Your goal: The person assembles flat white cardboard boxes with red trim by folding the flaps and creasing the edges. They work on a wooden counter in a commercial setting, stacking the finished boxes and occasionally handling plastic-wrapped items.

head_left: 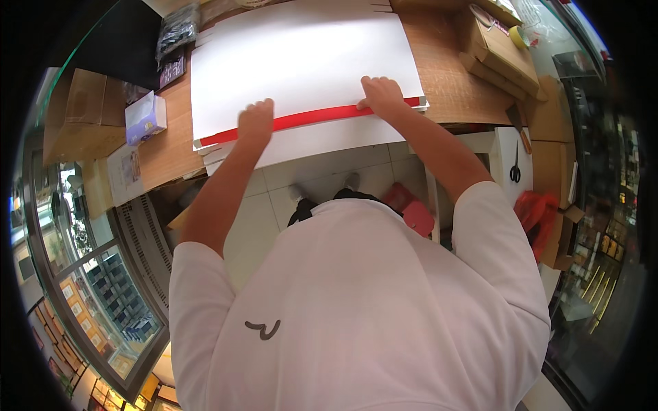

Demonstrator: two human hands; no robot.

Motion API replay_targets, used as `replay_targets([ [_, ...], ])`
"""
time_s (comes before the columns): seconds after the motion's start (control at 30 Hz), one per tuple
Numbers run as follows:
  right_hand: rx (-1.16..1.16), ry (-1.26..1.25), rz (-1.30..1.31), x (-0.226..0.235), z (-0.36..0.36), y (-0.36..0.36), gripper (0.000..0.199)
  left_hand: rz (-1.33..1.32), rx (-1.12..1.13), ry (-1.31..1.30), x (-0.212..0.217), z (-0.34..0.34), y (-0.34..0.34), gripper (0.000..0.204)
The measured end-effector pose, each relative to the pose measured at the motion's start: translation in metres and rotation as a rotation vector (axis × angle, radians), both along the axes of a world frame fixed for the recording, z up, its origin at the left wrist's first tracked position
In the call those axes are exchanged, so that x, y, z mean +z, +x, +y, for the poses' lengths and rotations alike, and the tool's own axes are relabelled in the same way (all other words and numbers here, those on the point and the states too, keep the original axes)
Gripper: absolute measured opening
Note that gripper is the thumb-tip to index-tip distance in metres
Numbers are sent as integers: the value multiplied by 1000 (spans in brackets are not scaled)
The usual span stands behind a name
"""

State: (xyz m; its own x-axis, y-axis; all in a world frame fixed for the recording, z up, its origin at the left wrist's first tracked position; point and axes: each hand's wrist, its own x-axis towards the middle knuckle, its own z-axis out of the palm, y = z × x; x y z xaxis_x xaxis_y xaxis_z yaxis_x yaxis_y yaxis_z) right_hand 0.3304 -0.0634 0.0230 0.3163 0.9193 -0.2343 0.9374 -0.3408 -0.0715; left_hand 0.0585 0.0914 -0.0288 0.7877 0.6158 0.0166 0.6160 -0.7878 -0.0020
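Observation:
A large white sheet (301, 61) of paper or thin card lies across the wooden table, with a red strip (315, 118) running along its near edge. Both my hands are at that strip. My left hand (256, 122), its fingers curled and slightly blurred, closes on the edge left of the middle. Toward the right end, my right hand (382, 96) has bent fingers over the sheet and its thumb at the red strip. Below the strip a further white layer (301, 144) sticks out past the table's front. What lies under my palms is hidden.
A purple tissue box (146, 120) and a cardboard box (86, 113) stand at the left. Flat brown boxes (497, 51) and a yellow tape roll (519, 37) are at the far right. Black-handled scissors (515, 168) lie on a white surface at the right, near a red plastic bag (536, 216).

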Motion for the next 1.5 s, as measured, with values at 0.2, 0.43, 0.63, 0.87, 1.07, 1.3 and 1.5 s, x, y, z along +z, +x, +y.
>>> replay_targets([
  [0.2,-141,8,248,-17,0,-24,40,-218,142,-432,15,-39,30,38],
  [0.43,-148,38,93,-17,-17,-18,60,-252,115,-163,-2,-21,-5,48],
  [0.63,-265,174,48,-32,-56,21,54,-424,221,-34,-14,5,-67,40],
  [0.87,-395,428,-56,-72,-67,24,44,-526,350,-95,-14,2,-69,32],
  [1.07,-542,587,115,-74,-58,30,42,-518,466,-225,-7,0,-69,36],
  [1.3,-1003,884,1364,-59,-87,83,28,-808,451,-246,3,-28,-70,40],
  [1.5,-1102,993,1074,-34,-128,99,20,-965,814,-1326,24,-88,-72,47],
])
